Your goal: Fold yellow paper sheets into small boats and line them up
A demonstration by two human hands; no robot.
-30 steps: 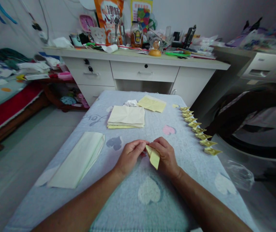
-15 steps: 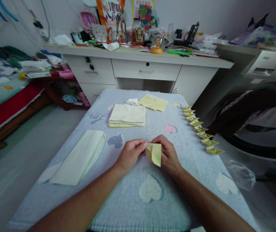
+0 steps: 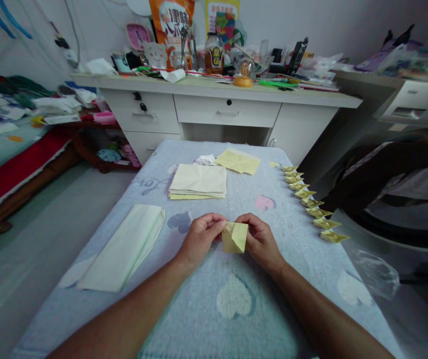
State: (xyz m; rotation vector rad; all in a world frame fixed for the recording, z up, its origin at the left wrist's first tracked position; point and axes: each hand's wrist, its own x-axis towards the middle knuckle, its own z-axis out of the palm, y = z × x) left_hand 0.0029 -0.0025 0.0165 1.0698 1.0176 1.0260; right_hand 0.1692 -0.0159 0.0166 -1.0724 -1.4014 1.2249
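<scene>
Between my two hands is a small folded piece of yellow paper (image 3: 234, 238), held just above the cloth-covered table. My left hand (image 3: 205, 234) pinches its upper left corner between thumb and fingers. At the paper's right edge, my right hand (image 3: 261, 239) is closed on it, with some fingertips hidden behind the sheet. Several folded yellow paper boats (image 3: 317, 212) stand in a row along the table's right edge. Ahead of my hands lies a stack of cream paper (image 3: 198, 180), and beyond it to the right are flat yellow sheets (image 3: 238, 160).
A folded pale green-white sheet (image 3: 126, 249) lies on the left of the table (image 3: 184, 319). Crumpled white tissue (image 3: 205, 159) sits behind the stack. A cluttered white desk (image 3: 225, 107) stands beyond, a washing machine (image 3: 412, 107) right, a bed (image 3: 15, 159) left.
The yellow paper has turned in my fingers and now faces me as a flatter square. My right hand's fingers have shifted along its right side. The view has tilted slightly.
</scene>
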